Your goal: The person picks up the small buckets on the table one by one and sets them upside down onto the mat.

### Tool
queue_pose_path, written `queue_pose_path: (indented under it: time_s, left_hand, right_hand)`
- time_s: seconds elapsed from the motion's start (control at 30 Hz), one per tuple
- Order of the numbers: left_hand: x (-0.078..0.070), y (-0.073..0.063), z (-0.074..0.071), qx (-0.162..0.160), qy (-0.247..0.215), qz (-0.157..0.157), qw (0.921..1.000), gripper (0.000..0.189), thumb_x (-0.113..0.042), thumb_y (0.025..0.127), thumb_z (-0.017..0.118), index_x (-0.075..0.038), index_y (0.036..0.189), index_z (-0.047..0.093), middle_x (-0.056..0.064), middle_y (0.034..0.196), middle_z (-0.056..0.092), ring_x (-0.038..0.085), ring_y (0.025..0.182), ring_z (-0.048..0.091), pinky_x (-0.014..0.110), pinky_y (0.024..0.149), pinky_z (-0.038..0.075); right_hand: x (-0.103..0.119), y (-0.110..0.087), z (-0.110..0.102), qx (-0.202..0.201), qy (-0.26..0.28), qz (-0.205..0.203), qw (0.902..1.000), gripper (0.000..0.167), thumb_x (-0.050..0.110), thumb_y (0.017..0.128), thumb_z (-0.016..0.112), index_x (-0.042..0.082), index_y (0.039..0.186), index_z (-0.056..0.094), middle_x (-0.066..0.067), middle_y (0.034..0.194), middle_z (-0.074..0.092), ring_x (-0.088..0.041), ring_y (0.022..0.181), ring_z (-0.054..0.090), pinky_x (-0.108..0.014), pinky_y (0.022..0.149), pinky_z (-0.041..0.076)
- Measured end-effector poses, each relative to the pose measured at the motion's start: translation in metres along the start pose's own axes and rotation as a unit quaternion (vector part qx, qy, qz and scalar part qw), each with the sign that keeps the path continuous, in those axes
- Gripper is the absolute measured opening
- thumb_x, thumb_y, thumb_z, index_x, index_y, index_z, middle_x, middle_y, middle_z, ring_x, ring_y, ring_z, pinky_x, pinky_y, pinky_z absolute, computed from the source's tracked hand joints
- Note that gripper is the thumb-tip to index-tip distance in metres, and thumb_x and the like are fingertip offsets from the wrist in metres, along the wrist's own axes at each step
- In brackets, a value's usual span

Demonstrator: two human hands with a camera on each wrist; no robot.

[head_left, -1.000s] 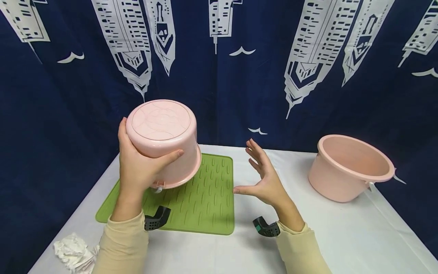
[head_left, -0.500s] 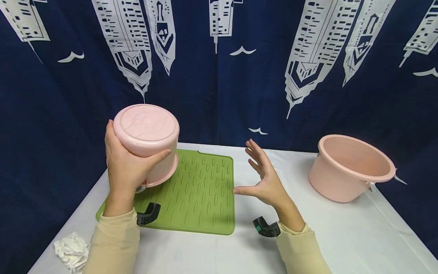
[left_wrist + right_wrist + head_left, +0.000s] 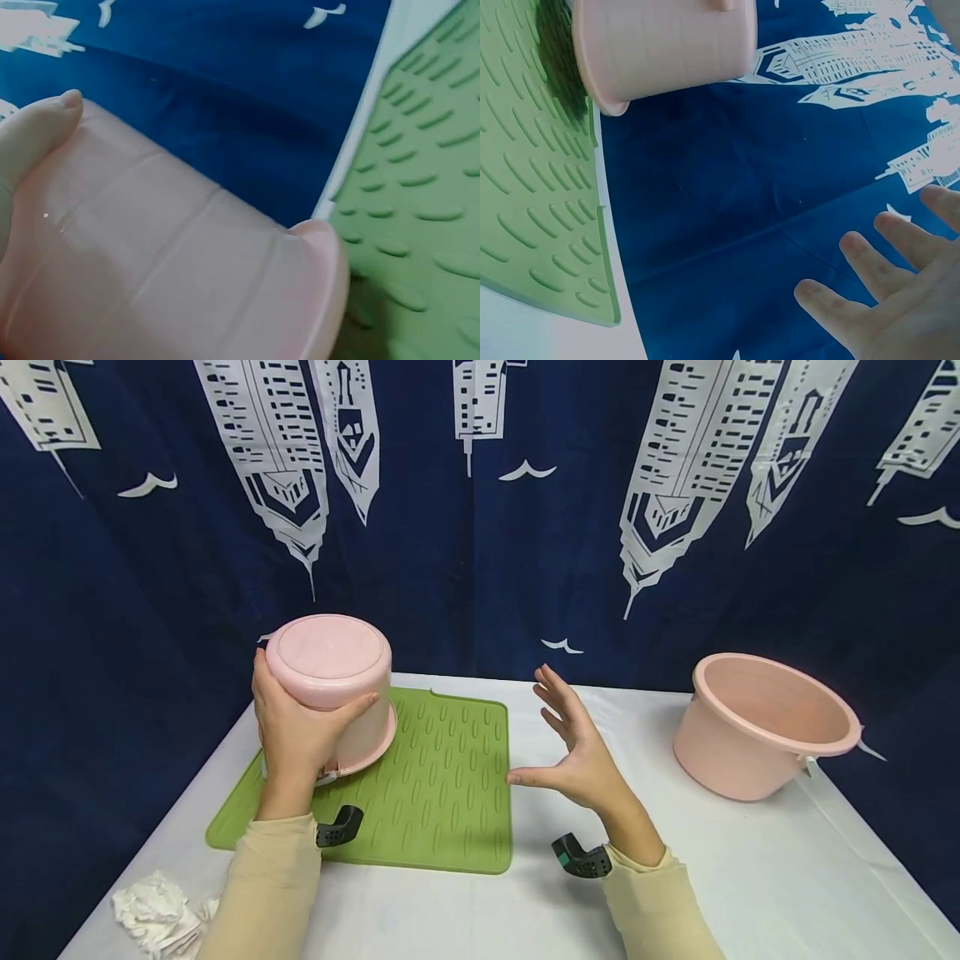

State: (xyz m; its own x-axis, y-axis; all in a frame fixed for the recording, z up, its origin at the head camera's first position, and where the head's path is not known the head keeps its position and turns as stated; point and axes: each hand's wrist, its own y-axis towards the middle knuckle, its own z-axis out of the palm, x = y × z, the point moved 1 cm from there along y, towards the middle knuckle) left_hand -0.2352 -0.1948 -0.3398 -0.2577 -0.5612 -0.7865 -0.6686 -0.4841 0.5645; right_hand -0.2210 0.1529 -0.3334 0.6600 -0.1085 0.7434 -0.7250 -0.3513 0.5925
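Observation:
In the head view my left hand [image 3: 296,722] grips a pale pink bucket [image 3: 356,714] around its base end. The bucket is upside down, its round bottom facing up and its rim low over the left part of a green ridged mat [image 3: 450,777]. A shadow lies on the mat beside the rim; whether the rim touches cannot be made out. The left wrist view shows the bucket's ribbed side [image 3: 172,247] with my thumb on it. My right hand [image 3: 573,747] is held up to the right of the mat, thumb and fingers spread, holding nothing.
A second pink bucket [image 3: 765,743] stands upright on the right of the white-covered table [image 3: 637,910]. Crumpled white tissue [image 3: 157,914] lies at the front left. Behind the table hangs a dark blue curtain [image 3: 525,560] printed with white buildings.
The upside-down bucket has moved with my left hand, first leftward, then down and slightly back to the right. My right hand has stayed in place.

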Motion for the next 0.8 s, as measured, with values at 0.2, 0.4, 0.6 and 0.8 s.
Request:
queue_pose_path:
  time_s: [0.2,0.4,0.6,0.8]
  left_hand:
    - [0.017,-0.004,0.014,-0.013,-0.008,-0.026,0.9995,0.144,-0.05,0.052,0.099,-0.023,0.162,0.01,0.0,0.161,0.024,0.018,0.145,0.026,0.046,0.116,0.025]
    - [0.027,-0.006,0.027,-0.042,0.007,-0.036,0.9985,0.145,-0.055,0.052,0.098,-0.021,0.162,0.009,0.002,0.163,0.02,0.018,0.147,0.022,0.044,0.117,0.022]
    - [0.032,-0.007,0.036,-0.074,0.02,-0.035,0.9965,0.147,-0.054,0.05,0.099,-0.015,0.161,0.01,0.01,0.163,0.02,0.019,0.147,0.02,0.043,0.118,0.018]
    - [0.035,-0.004,0.037,-0.064,0.029,-0.072,0.995,0.147,-0.054,0.052,0.098,-0.015,0.161,0.007,0.01,0.162,0.019,0.023,0.146,0.021,0.045,0.118,0.019]
  right_hand:
    - [0.001,0.0,-0.001,0.0,-0.003,0.006,1.0,0.127,-0.003,0.059,0.096,0.02,0.161,0.023,-0.001,0.162,0.029,-0.022,0.147,0.03,-0.049,0.116,0.027]
    - [0.001,-0.001,0.0,0.0,0.0,0.005,1.0,0.126,-0.004,0.06,0.096,0.018,0.161,0.023,-0.003,0.162,0.028,-0.024,0.147,0.029,-0.052,0.116,0.027]
    - [0.001,-0.001,0.0,-0.001,0.006,0.006,1.0,0.124,-0.004,0.061,0.095,0.018,0.161,0.024,-0.003,0.162,0.029,-0.023,0.146,0.03,-0.052,0.116,0.027]
    - [0.002,-0.001,-0.001,-0.001,0.003,0.009,1.0,0.124,-0.003,0.061,0.095,0.017,0.161,0.024,-0.003,0.162,0.029,-0.023,0.146,0.03,-0.052,0.116,0.026]
